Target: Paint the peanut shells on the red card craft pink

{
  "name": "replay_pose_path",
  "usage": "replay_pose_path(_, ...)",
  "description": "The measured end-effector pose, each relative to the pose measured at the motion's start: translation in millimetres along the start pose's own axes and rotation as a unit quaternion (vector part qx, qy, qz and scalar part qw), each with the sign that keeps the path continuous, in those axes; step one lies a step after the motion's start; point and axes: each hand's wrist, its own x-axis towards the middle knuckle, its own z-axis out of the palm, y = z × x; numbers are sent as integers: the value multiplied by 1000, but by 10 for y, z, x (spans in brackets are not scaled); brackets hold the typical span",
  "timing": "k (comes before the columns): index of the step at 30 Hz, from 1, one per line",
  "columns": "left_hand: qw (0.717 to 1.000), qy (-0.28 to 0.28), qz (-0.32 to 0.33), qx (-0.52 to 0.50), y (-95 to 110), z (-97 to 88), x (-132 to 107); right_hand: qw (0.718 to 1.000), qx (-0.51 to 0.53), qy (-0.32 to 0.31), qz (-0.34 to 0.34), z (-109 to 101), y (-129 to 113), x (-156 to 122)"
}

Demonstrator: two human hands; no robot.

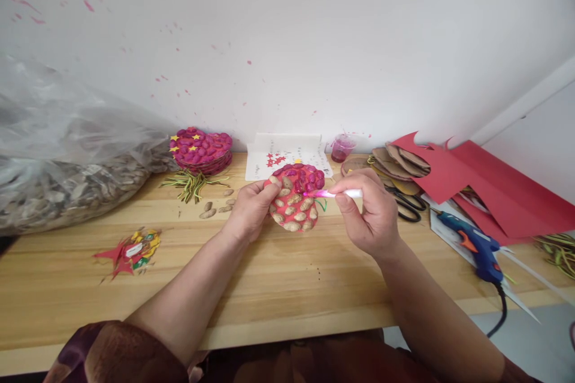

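My left hand (254, 208) grips the left edge of a round red disc (284, 209) with peanuts stuck all over its face. The peanuts at its upper right (314, 176) are coated in wet-looking magenta paint; the lower ones (294, 226) are bare tan shells. In my right hand (369, 215) is a slim white paintbrush (341, 193), pinched between thumb and fingers. Its pink-stained tip meets the disc beside the painted peanuts. Below the disc's right side a bit of green string (322, 205) shows.
Left of my hands are a stack of painted peanut discs (202, 152), green strings (193, 187), loose peanuts (208, 213) and a large peanut bag (81, 191). Behind stands a paint cup (342, 148). On the right lie scissors (406, 206), a blue glue gun (476, 245) and red paper (516, 191).
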Motion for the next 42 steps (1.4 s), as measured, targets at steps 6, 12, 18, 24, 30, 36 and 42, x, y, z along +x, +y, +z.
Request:
replay_pose_path(6, 1000, -3, 4, 17, -38, -18, 17, 1000, -15, 1, 3, 6, -5, 0)
replay_pose_path(12, 1000, 0, 6, 17, -36, -11, 11, 1000, 5, 11, 15, 0, -2, 3)
replay_pose_path(18, 1000, -14, -8, -4, -12, 8, 2, 999, 14, 22, 32, -5, 28, -12)
replay_pose_path(24, 1000, -17, -13, -15, -16, 9, -1, 998, 41, 25, 36, -11, 45, -29)
replay_pose_path(30, 999, -27, -14, -17, -19, 18, -6, 998, 28, 33, 40, -6, 50, -21)
replay_pose_path(36, 1000, -26, -8, -7, -10, 19, -12, 998, 42, 19, 36, -5, 47, -30)
replay_pose_path(42, 1000, -25, -4, -7, -36, 2, 7, 998, 37, 26, 35, -2, 45, -28)
